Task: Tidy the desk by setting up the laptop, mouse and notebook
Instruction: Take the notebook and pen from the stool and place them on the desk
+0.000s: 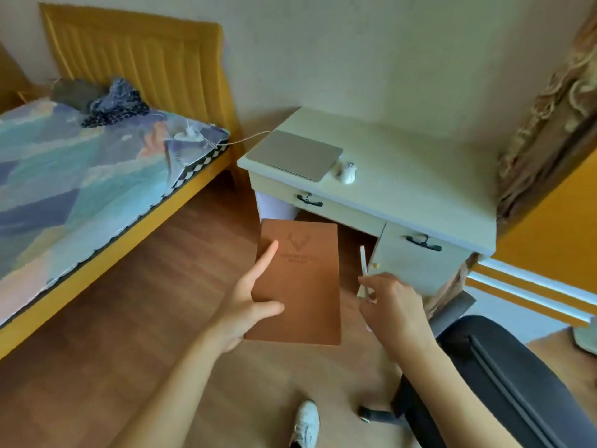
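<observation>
My left hand (252,302) holds a brown notebook (307,286) with an embossed deer head on its cover, in the air in front of the desk. My right hand (391,305) pinches a thin white pen (363,261) just right of the notebook. A closed grey laptop (295,155) lies on the left part of the pale green desk (420,176). A white mouse (348,172) sits right beside the laptop's right edge.
A bed with a yellow frame (106,240) and patterned sheet stands to the left. A white cable (245,140) runs from the bed to the laptop. A dark office chair (504,383) is at the lower right. Desk drawers with black handles (423,244) face me.
</observation>
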